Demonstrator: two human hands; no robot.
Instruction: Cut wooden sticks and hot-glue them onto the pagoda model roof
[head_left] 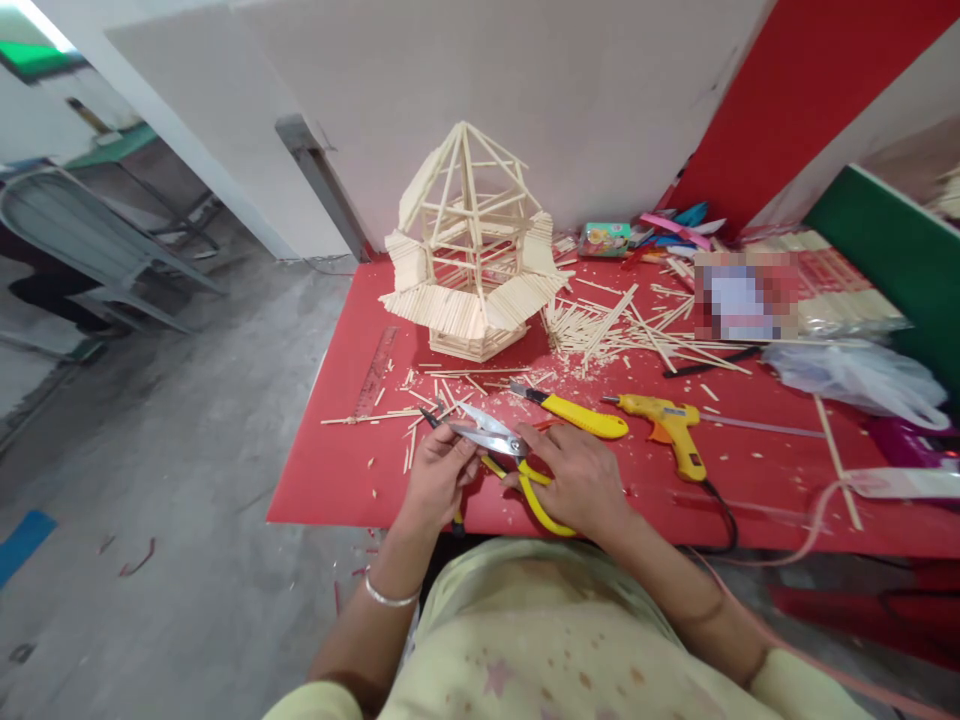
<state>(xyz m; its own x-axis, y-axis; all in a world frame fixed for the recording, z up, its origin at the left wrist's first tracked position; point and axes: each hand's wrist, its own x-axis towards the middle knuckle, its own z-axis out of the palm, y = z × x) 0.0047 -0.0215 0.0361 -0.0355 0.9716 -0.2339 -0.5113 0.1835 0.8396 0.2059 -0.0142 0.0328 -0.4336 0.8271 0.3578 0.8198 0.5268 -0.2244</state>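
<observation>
My right hand [577,480] is closed round the yellow handles of a pair of snips [499,445], whose silver blades point left. My left hand [439,470] pinches a thin wooden stick [439,425] right at the blades. Both hands hover over the near edge of a red table [337,470]. A stick-built house model [469,265] with a peaked frame stands at the table's back.
A yellow utility knife [581,415] and a yellow glue gun [671,425] with its black cord lie just beyond my right hand. Loose sticks [615,325] are piled at the centre; a ruler [375,370] lies left. Plastic bags and a green board crowd the right.
</observation>
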